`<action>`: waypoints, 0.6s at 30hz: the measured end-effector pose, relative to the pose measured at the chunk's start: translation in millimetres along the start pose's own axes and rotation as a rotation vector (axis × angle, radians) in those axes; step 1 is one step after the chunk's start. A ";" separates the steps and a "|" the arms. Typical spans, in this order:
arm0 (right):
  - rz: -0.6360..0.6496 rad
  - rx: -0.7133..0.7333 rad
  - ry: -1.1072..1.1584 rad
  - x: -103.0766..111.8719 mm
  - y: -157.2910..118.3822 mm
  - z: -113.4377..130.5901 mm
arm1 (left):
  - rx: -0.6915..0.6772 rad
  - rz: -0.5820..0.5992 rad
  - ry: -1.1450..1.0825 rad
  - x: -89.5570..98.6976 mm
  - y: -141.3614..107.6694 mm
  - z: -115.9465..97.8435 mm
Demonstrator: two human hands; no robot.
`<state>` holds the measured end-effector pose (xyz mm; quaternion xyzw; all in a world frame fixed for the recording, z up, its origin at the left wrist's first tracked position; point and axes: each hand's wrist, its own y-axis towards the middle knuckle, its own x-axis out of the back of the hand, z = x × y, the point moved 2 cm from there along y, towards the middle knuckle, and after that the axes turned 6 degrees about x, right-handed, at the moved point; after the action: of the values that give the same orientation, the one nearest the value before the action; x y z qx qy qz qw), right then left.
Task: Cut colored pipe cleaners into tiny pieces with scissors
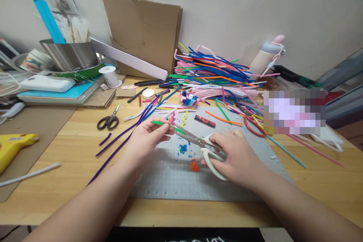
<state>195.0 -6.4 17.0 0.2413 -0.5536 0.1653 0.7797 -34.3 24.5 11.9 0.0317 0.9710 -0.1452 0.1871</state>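
Observation:
Between the fingertips of my left hand (154,132) is a green pipe cleaner (179,130), pointing right. My right hand (238,155) has its fingers through the handles of white-handled scissors (208,151). Their blades are parted a little and reach left to the green piece, close to my left fingertips. Whether the blades touch it I cannot tell. Under my hands lies a grey cutting mat (170,181), with a small pile of blue clippings (183,148) and an orange clump (194,165) on it. Pink and yellow wavy pieces (184,119) lie just beyond.
A heap of coloured pipe cleaners (210,68) stands at the back. Black scissors (108,119) and purple pipe cleaners (119,145) lie left, near a yellow glue gun (15,147). Red-handled scissors (253,126) are at the right. Cardboard (141,30) leans on the wall.

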 end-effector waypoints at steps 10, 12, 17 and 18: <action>-0.026 0.009 0.023 -0.9 -0.3 -1.0 | 0.156 0.013 -0.125 -0.2 0.7 4.8; -0.030 0.007 0.027 -1.5 -0.5 -1.6 | 0.160 0.015 -0.133 -0.9 0.6 4.1; -0.046 0.021 0.019 -1.5 -0.6 -1.6 | 0.160 0.032 -0.136 -1.3 -0.5 2.6; -0.050 0.026 0.019 -1.3 -0.7 -1.5 | 0.161 0.035 -0.133 -1.3 -0.7 2.5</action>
<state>196.0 -6.2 15.2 0.2636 -0.5380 0.1554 0.7854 -32.2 23.1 10.4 0.0539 0.9410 -0.2213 0.2503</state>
